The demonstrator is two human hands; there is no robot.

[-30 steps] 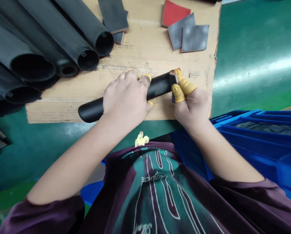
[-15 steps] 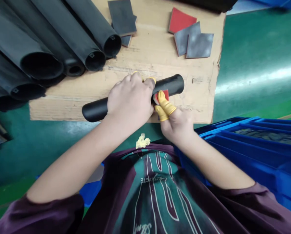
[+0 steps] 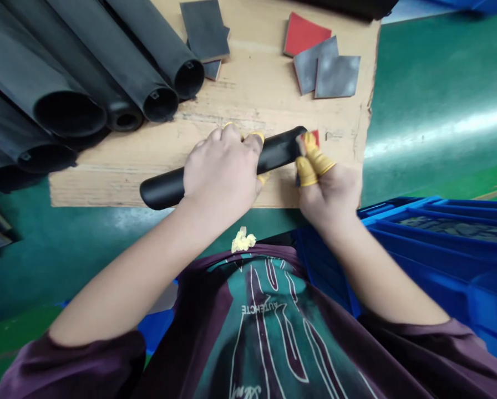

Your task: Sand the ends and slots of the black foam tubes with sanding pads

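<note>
My left hand point(image 3: 219, 169) wraps around a matte black tube point(image 3: 279, 152) that lies slanted on a cardboard sheet point(image 3: 252, 83). Its fingertips wear yellow finger cots. My right hand point(image 3: 327, 185), with yellow cots on thumb and finger, is shut on a red-backed sanding pad point(image 3: 314, 137) and presses it against the tube's right end. Most of the pad is hidden behind the tube and fingers. The tube's left end sticks out past my left hand.
Several large black tubes point(image 3: 86, 61) lie stacked at upper left. Several sanding pads point(image 3: 336, 76) lie on the cardboard at the top. A blue plastic crate point(image 3: 440, 238) stands at right, beyond the cardboard's edge. A crumpled yellow scrap point(image 3: 243, 241) lies near my chest.
My right hand has slid rightward along the tube, carrying the pad from the tube's middle to its right end. My left hand and the tube have stayed nearly in place.
</note>
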